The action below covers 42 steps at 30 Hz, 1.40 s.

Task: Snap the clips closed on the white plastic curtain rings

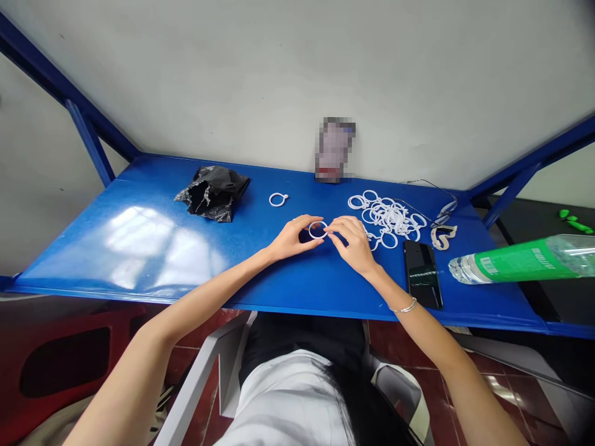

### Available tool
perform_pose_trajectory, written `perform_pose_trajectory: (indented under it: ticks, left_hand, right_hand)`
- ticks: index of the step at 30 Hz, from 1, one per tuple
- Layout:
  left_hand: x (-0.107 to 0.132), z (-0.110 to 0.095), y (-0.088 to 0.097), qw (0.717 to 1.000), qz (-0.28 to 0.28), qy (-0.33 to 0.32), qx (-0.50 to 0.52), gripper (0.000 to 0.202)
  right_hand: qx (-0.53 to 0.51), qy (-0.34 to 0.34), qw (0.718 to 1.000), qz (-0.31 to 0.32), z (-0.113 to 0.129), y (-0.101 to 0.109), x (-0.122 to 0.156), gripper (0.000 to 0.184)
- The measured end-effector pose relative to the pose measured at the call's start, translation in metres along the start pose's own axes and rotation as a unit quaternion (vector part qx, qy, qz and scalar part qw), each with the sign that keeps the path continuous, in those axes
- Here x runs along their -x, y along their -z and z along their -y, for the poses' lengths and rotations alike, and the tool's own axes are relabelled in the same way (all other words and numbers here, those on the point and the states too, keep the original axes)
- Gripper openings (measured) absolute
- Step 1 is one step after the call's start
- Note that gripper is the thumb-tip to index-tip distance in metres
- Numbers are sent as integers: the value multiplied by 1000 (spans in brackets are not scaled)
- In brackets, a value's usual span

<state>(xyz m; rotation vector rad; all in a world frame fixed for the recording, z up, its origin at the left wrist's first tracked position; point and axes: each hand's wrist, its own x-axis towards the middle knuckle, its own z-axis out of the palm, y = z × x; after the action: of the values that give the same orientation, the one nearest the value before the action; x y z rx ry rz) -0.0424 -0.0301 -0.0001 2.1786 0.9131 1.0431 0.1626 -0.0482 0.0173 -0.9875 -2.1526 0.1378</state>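
My left hand (294, 238) and my right hand (352, 243) meet over the middle of the blue table (153, 235). Between their fingertips they pinch one white plastic ring (318, 230), held just above the tabletop. A heap of several white rings (387, 217) lies right behind my right hand. A single white ring (277, 199) lies apart, farther back and left of my hands. A silver bracelet sits on my right wrist.
A crumpled black plastic bag (212, 192) lies at the back left. A dark phone (422, 273) lies flat to the right of my right hand. A clear bottle with a green label (520, 261) lies on its side at the right edge. A beige heart-shaped piece (444, 236) lies beside the heap.
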Motion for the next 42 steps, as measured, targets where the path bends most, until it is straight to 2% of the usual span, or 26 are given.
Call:
perform_pose_trajectory:
  ticks: [4,9,17,27,42]
  left_hand:
    - [-1,-1,2,1000,-10,-16,-3,48]
    - [-2,-2,5,999,-20,-24,-10,43]
    - [1,1,8,992,-43,-45,-109,49]
    - [3,3,9,979,-62,-89,-174,51]
    - [5,5,5,978,-61,-94,-176,53]
  right_hand:
    - [-18,-9,999,-25,1,-1,0,11]
    - [-40,-45,997,-48,2,-3,0,17]
    - [-50,-96,992,-62,3,-2,1,9]
    - [-49,-59,995,-59,2,-1,-1,6]
    - [-80,-84,992,-40,0,-4,3,11]
